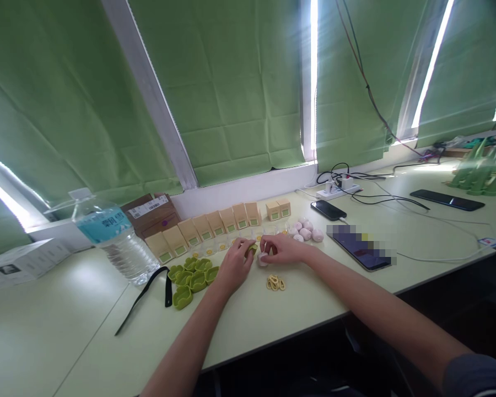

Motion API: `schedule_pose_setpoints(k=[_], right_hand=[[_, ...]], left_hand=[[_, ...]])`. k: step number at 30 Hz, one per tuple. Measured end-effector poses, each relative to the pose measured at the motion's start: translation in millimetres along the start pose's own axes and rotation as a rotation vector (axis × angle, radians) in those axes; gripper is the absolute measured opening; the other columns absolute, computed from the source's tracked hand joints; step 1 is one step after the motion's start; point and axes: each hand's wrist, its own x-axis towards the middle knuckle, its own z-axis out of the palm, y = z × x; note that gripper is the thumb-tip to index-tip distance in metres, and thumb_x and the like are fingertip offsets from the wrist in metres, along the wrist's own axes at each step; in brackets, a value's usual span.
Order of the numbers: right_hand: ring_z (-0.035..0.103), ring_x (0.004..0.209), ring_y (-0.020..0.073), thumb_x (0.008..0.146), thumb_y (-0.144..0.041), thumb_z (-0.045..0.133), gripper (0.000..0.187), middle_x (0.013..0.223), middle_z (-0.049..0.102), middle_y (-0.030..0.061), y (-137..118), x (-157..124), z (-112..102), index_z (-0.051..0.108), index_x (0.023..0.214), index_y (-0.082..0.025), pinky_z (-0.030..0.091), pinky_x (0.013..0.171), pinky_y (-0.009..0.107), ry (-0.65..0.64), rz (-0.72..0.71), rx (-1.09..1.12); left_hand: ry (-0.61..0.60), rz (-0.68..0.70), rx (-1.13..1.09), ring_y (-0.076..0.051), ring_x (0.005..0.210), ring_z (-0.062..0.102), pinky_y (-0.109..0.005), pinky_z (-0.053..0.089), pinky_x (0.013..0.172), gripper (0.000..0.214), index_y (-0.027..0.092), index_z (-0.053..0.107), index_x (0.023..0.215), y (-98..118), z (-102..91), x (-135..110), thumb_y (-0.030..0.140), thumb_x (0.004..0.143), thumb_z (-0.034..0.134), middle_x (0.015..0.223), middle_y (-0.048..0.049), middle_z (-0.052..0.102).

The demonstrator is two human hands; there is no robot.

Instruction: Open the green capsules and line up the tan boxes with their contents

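Note:
My left hand (235, 264) is closed on a small green flower-shaped cup (253, 248) near the middle of the table. Right beside it, the fingers of my right hand (283, 248) pinch a pale pink round piece (263, 260) at the tabletop. Several like green cups (198, 282) lie grouped left of my left hand. Nearer to me is a small pile of yellow rings (275, 283). More pale pink round pieces (308, 226) sit behind my right hand. Small clear items with yellow marks (222, 246), partly hidden by my hands, line up behind.
Small tan boxes (216, 222) stand in a row at the back, with two more boxes (279, 208) to their right. A large water bottle (116, 237) and a black strap (143, 300) are at left. Phones (357, 248) and a cabled power strip (338, 190) lie at right.

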Motion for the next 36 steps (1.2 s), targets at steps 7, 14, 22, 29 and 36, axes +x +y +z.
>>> schedule_pose_setpoints(k=[7,14,22,29,36], right_hand=[[0.065,0.073,0.0164,0.077,-0.043,0.074,0.027,0.088,0.074,0.0014,3.4,3.3,3.0,0.063,0.091,-0.022,0.045,0.064,0.026,0.026,0.014,-0.003],[0.066,0.072,0.016,0.078,-0.045,0.073,0.027,0.087,0.075,0.0004,5.0,4.1,2.8,0.067,0.094,-0.023,0.046,0.064,0.026,0.02,0.023,-0.003],[0.065,0.072,0.0159,0.072,-0.047,0.078,0.032,0.085,0.073,-0.0004,4.6,4.1,2.5,0.063,0.086,-0.022,0.045,0.062,0.025,0.029,0.031,0.017],[0.065,0.073,0.0162,0.072,-0.047,0.078,0.033,0.086,0.074,0.0001,4.6,4.1,2.1,0.065,0.089,-0.023,0.045,0.062,0.026,0.024,0.039,0.025],[0.065,0.07,0.0157,0.073,-0.051,0.077,0.04,0.089,0.075,-0.0002,3.6,4.3,1.4,0.068,0.101,-0.025,0.045,0.062,0.026,0.002,0.054,0.024]], left_hand=[[-0.007,0.001,0.001,-0.022,0.102,0.062,-0.039,0.051,0.093,0.03,0.021,0.061,0.122,-0.8,0.3,0.5,0.018,0.095,0.05,0.11,-0.0093,0.06],[-0.021,-0.009,0.005,-0.022,0.102,0.062,-0.039,0.051,0.092,0.03,0.022,0.061,0.122,-0.2,-0.4,0.1,0.019,0.095,0.05,0.11,-0.0093,0.06],[-0.016,-0.01,0.012,-0.022,0.101,0.062,-0.039,0.052,0.092,0.03,0.022,0.061,0.122,-0.3,0.1,0.4,0.02,0.095,0.049,0.11,-0.0094,0.06],[-0.009,-0.002,0.003,-0.022,0.101,0.062,-0.04,0.052,0.092,0.029,0.022,0.061,0.122,-0.6,0.3,0.4,0.02,0.095,0.05,0.109,-0.0095,0.06],[-0.012,-0.002,-0.006,-0.022,0.101,0.062,-0.04,0.052,0.092,0.029,0.022,0.062,0.122,-1.3,0.5,-0.2,0.02,0.095,0.049,0.109,-0.0098,0.06]])
